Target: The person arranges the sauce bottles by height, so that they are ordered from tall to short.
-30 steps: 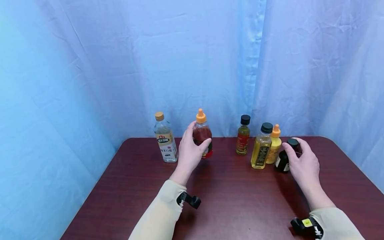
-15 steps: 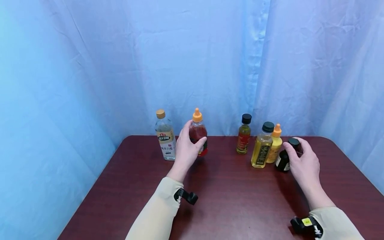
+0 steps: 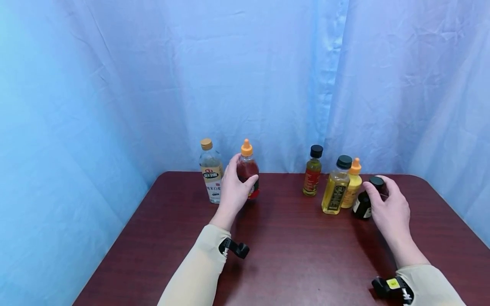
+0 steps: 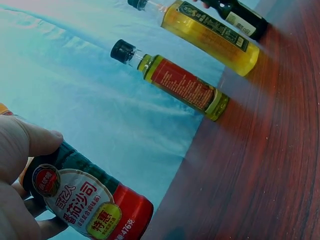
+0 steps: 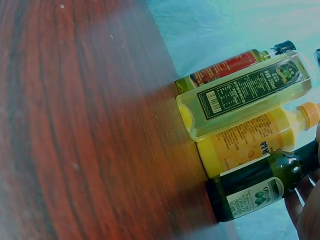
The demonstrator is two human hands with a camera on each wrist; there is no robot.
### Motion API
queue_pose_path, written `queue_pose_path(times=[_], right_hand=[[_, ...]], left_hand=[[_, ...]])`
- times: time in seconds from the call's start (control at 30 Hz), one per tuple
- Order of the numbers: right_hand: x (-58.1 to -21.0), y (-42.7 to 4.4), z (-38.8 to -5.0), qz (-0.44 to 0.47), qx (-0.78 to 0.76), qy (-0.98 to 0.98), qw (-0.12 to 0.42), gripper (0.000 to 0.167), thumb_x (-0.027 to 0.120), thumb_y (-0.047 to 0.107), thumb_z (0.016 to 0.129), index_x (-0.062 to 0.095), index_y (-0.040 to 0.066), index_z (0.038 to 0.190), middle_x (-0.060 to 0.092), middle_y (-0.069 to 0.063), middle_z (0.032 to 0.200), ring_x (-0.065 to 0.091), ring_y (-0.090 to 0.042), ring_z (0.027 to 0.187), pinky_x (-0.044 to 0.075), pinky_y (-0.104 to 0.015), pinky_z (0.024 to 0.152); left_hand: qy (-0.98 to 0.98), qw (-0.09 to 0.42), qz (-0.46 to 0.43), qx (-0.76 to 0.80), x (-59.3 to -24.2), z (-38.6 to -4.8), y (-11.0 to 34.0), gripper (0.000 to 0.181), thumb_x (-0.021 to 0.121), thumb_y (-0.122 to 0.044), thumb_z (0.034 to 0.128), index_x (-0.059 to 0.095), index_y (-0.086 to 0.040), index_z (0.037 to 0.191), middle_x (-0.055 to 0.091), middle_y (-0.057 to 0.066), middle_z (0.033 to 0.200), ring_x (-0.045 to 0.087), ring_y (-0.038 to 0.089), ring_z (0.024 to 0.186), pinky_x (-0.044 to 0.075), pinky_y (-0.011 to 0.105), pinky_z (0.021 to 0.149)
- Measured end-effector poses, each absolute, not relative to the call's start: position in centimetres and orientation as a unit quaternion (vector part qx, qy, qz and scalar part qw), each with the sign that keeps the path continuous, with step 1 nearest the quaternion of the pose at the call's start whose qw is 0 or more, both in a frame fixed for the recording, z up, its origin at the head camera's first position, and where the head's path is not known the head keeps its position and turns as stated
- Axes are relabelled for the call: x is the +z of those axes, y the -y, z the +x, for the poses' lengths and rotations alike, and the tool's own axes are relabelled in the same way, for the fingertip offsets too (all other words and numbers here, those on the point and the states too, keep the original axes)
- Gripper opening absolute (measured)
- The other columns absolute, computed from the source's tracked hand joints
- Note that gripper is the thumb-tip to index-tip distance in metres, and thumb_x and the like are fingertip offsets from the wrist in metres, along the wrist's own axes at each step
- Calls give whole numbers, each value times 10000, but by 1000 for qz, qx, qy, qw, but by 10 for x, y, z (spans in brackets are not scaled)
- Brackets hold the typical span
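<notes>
At the table (image 3: 291, 246), my left hand (image 3: 234, 189) clasps a likely squeezable ketchup bottle (image 4: 95, 197), best held mid-body; my right hand (image 3: 392, 210) grips an olive-oil bottle (image 5: 255, 195).

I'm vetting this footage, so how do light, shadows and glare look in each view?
Head: bluish light on the curtain, a dark shadow beside the right hand; left wrist: large lettering sharp on the sauce bottle; right wrist: a pale, hazy reflection across the table.

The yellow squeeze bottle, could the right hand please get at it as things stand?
Probably not: the right hand holds the dark bottle close beside the yellow squeeze bottle, and the square golden bottle crowds the other side.
</notes>
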State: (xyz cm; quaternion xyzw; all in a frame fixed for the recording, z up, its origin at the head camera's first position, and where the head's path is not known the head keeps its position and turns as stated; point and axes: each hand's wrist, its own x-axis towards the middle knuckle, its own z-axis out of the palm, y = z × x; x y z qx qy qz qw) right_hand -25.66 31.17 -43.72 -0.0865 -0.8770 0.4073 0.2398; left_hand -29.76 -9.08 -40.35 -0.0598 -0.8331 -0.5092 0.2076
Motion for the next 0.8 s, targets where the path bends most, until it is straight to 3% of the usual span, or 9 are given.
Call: queue_pose_path(times=[0.33, 0.8], right_hand=[[-439, -314, -258, -85, 407, 878, 237, 602, 591, 526, 1127, 572, 116, 1567, 674, -225, 1448, 627, -430, 1330, 484, -403, 881], [-438, -313, -257, -87, 406, 878, 241, 587, 598, 515, 1128, 578, 112, 1555, 679, -233, 1435, 634, -427, 1320, 481, -407, 886]], left_hand=[[835, 200, -43, -511, -410, -301, 92, 810, 892, -191, 969, 458, -176, 1653, 601, 93, 1535, 604, 304, 1379, 529, 563, 1106], [835, 214, -31, -507, -423, -306, 95, 800, 901, -186, 953, 478, -128, 1630, 610, 134, 1511, 608, 338, 1369, 525, 602, 1093]])
